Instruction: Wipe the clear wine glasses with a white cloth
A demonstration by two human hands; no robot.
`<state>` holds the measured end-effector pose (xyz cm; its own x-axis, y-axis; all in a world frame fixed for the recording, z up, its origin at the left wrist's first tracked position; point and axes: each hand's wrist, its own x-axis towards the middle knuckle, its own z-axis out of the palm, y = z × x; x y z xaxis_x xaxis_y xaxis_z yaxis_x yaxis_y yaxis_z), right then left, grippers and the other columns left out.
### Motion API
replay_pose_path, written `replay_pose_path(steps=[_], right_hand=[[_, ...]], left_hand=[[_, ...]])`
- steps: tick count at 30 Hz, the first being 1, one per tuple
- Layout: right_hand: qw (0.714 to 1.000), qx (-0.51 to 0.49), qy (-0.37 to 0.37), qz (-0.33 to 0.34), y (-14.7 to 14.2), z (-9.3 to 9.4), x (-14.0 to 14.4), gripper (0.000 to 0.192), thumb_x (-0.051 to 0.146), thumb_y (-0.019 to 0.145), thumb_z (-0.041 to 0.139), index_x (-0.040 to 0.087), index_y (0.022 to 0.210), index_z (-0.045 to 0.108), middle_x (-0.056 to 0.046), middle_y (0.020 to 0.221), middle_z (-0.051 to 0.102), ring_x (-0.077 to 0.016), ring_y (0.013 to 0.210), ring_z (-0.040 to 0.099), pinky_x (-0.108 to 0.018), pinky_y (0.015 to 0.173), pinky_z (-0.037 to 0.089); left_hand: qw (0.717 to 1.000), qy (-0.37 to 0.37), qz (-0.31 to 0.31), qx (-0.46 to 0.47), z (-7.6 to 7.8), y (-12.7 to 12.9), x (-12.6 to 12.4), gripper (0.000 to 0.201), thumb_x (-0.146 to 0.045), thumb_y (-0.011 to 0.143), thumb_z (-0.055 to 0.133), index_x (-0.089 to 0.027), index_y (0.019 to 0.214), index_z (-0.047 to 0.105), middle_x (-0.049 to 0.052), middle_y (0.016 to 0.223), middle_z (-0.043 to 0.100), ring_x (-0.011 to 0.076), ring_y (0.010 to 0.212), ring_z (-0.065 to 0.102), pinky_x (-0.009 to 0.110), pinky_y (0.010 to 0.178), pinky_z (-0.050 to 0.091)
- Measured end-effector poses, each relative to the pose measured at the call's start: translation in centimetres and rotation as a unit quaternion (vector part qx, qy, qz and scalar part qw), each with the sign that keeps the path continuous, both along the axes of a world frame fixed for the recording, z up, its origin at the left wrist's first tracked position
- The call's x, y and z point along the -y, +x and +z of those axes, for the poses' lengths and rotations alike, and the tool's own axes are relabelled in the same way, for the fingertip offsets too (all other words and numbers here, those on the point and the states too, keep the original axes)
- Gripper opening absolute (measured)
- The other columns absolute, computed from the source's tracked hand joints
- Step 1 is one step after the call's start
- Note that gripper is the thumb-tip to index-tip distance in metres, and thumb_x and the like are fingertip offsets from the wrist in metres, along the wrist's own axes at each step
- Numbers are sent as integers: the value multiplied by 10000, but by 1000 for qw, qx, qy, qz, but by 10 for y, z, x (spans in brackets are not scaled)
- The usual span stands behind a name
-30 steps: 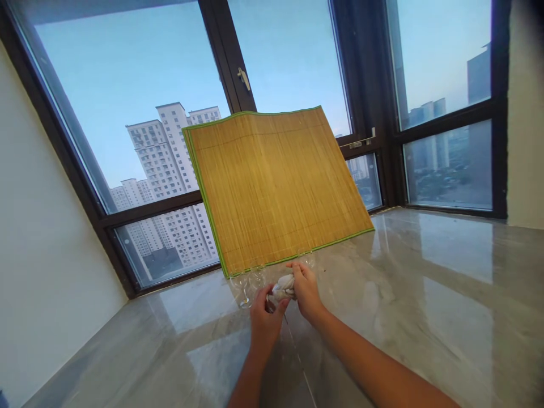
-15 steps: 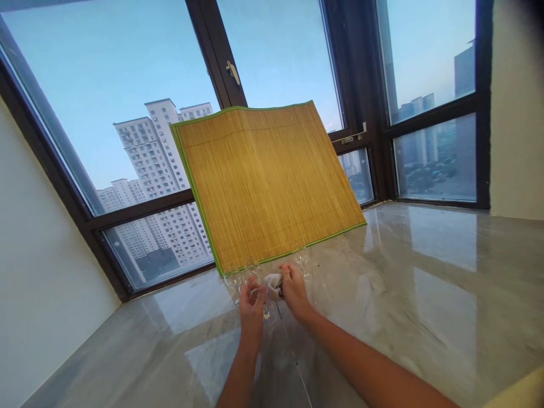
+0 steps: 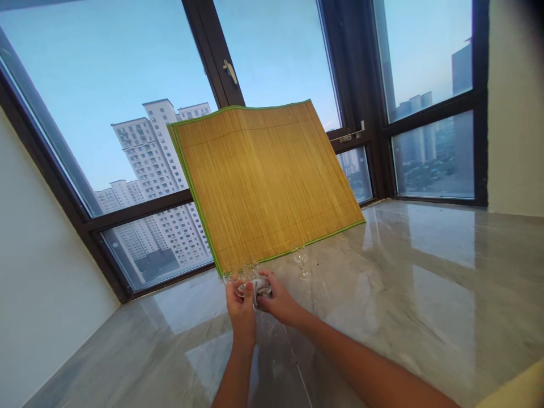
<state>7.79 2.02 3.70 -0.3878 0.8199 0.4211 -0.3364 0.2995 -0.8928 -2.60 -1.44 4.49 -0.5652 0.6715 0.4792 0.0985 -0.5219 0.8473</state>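
My left hand (image 3: 241, 311) is closed around a small clear glass (image 3: 241, 289), largely hidden by the fingers. A crumpled whitish cloth (image 3: 262, 288) is gripped in my right hand (image 3: 278, 303) and pressed against the side of that glass. Just behind my left hand stand more clear glasses (image 3: 250, 270), their outlines faint and partly covered. To the right of my hands, one stemmed glass (image 3: 300, 259) stands upright on the grey marble-look surface (image 3: 361, 300).
A bamboo mat (image 3: 272, 181) with green edging leans against the dark window frame (image 3: 357, 73) beyond the glasses. White walls (image 3: 38, 249) close off the left and right. A thin seam line runs along the shiny surface toward me.
My right hand has moved left with the cloth, bringing it against the glass in my left hand. My left hand has shifted slightly left. The stemmed glass on the right now shows fully.
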Motion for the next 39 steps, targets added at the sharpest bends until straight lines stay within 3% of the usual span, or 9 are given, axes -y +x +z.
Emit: replay_pose_path(steps=[6, 12, 15, 18, 21, 26, 29, 33, 39], right_hand=[[988, 81, 100, -87, 5, -2, -1, 590, 265, 714, 672, 192, 1256, 453, 0, 863, 657, -178, 738, 612, -299, 675, 482], [969, 114, 117, -186, 10, -1, -3, 538, 261, 718, 645, 186, 1232, 504, -6, 850, 688, -191, 724, 643, -292, 681, 477], [958, 124, 85, -244, 11, -3, -7, 556, 202, 698, 598, 194, 1245, 498, 24, 762, 666, -186, 684, 635, -267, 642, 454], [926, 125, 21, -357, 14, -8, -15, 541, 172, 694, 541, 194, 1233, 506, 2, 788, 663, -200, 701, 639, -270, 637, 443], [894, 91, -55, -435, 19, -12, -26, 587, 175, 700, 512, 184, 1285, 468, -18, 823, 663, -211, 703, 645, -269, 620, 442], [851, 83, -150, -496, 36, -16, -47, 619, 160, 691, 501, 166, 1308, 452, -59, 938, 684, -219, 755, 660, -267, 635, 448], [836, 106, -161, -513, 45, -21, -57, 637, 143, 690, 508, 147, 1324, 448, -94, 999, 688, -241, 849, 666, -279, 692, 449], [825, 135, -180, -519, 51, -27, -62, 683, 131, 673, 538, 144, 1348, 435, -114, 1020, 692, -265, 861, 673, -295, 696, 439], [823, 162, -182, -514, 51, -29, -60, 698, 152, 667, 577, 166, 1352, 444, -111, 1004, 702, -279, 871, 678, -312, 707, 444]], left_hand=[[999, -22, 7, -37, -7, 3, -4, 638, -527, 713, 764, -203, 1222, 558, 52, 1064, 616, 162, 878, 629, 304, 821, 525], [996, -35, -16, -77, -12, 10, -6, 684, -512, 677, 790, -193, 1235, 556, 85, 1106, 629, 172, 866, 635, 323, 824, 532], [990, -23, 28, -134, -10, 12, 0, 607, -479, 729, 751, -202, 1237, 567, 77, 1114, 615, 152, 815, 607, 304, 782, 522], [981, -17, 94, -169, -6, 11, 6, 402, -465, 801, 659, -189, 1093, 644, 61, 1040, 630, 161, 813, 584, 286, 745, 489], [981, -31, 140, -132, -5, 5, 7, 310, -455, 834, 579, -176, 935, 666, 43, 929, 641, 174, 799, 576, 282, 706, 458], [980, -51, 186, -44, -15, -11, -4, 240, -391, 782, 596, -183, 900, 624, -9, 808, 590, 140, 714, 543, 273, 688, 442], [981, -87, 173, 9, -21, -14, -9, 303, -351, 734, 638, -205, 992, 577, -4, 922, 598, 103, 625, 547, 244, 577, 435], [984, -125, 108, 63, -22, -10, -10, 462, -354, 700, 678, -226, 1108, 501, 68, 1179, 573, 92, 566, 606, 207, 421, 374], [985, -135, 48, 100, -25, -9, -12, 569, -347, 671, 709, -239, 1175, 471, 115, 1305, 526, 126, 609, 679, 176, 368, 316]])
